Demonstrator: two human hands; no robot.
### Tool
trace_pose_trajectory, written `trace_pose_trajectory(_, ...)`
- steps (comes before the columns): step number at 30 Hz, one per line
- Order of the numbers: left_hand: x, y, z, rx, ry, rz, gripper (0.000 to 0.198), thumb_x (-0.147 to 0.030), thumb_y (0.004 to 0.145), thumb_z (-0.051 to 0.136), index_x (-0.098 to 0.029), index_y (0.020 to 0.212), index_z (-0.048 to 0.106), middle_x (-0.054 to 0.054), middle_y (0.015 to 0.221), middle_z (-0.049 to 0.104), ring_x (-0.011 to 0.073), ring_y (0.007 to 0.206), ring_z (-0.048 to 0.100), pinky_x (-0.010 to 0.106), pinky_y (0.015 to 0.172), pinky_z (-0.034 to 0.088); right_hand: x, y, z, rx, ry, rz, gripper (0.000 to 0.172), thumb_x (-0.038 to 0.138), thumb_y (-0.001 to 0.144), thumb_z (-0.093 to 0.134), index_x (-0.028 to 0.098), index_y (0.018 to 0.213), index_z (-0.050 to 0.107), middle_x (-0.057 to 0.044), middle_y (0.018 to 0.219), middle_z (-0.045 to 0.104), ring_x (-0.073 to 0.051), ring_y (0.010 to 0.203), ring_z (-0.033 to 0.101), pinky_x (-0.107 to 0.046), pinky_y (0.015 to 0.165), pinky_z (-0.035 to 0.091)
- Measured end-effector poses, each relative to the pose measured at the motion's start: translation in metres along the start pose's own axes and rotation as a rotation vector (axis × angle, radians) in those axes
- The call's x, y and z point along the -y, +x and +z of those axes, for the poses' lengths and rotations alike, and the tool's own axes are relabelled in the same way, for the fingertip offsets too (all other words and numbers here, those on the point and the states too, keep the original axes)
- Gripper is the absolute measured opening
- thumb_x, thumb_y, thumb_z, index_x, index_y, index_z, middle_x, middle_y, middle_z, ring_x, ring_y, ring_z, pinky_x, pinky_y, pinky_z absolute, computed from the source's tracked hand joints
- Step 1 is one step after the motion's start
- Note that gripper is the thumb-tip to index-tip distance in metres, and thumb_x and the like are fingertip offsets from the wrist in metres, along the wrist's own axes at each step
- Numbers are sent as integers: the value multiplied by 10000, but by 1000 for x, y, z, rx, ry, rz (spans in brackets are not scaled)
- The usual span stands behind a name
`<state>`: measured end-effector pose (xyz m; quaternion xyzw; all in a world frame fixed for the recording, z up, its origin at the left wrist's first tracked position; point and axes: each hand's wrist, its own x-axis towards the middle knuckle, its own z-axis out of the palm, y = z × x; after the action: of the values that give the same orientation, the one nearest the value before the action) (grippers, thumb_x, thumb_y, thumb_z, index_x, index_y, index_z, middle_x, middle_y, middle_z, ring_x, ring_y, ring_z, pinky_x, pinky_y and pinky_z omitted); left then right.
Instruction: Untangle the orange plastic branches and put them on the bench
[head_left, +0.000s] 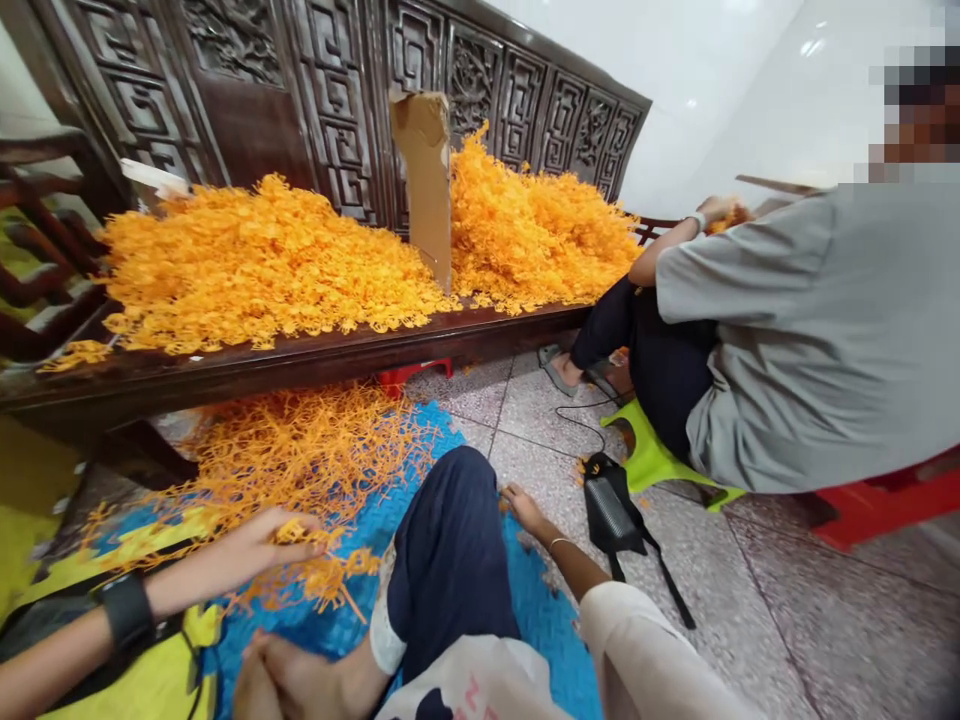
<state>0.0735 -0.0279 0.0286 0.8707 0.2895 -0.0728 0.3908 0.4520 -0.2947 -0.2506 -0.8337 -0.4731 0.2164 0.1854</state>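
My left hand [274,540] reaches forward at the lower left and is closed on a cluster of orange plastic pieces [330,575] lying on the blue sheet [540,610]. A black band sits on that wrist. My right hand [525,508] rests beside my raised knee [457,500], fingers curled low near the floor; what they hold, if anything, is hidden. A loose pile of orange plastic frames [300,450] spreads on the sheet in front of my left hand.
A dark carved wooden bench [300,360] carries two big heaps of orange pieces [255,260], split by a cardboard strip [427,180]. At the right a person in a grey shirt [810,330] sits on a green stool [652,460]. A black pouch [611,510] lies on the tiled floor.
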Motion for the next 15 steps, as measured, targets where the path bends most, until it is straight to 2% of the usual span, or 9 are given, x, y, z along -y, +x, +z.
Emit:
trace_pose_trajectory(4, 8, 3, 1, -43, -8, -19, 468, -653, 596, 610, -250, 799, 731, 11, 958, 716, 298, 992, 608, 368, 915, 443, 2, 6, 5, -33, -7, 43, 305, 315, 888, 524, 152, 1146, 538, -84, 1155, 558, -195, 992, 573, -405, 837, 493)
trace_pose_trajectory(10, 18, 6, 5, 11, -5, -46, 590, -679, 586, 595, -207, 917, 722, 49, 1009, 708, 297, 1035, 595, 371, 933, 443, 10, 11, 15, -140, 81, 150, 314, 315, 887, 527, 151, 1154, 532, -85, 1158, 555, -196, 989, 574, -405, 831, 495)
trace_pose_trajectory(15, 7, 12, 3, 49, 13, -44, 655, -699, 587, 576, -181, 966, 708, 72, 1061, 690, 296, 1067, 574, 376, 961, 419, 16, 9, 19, -235, 211, 210, 294, 315, 893, 515, 163, 1143, 541, -84, 1160, 556, -187, 982, 574, -395, 833, 495)
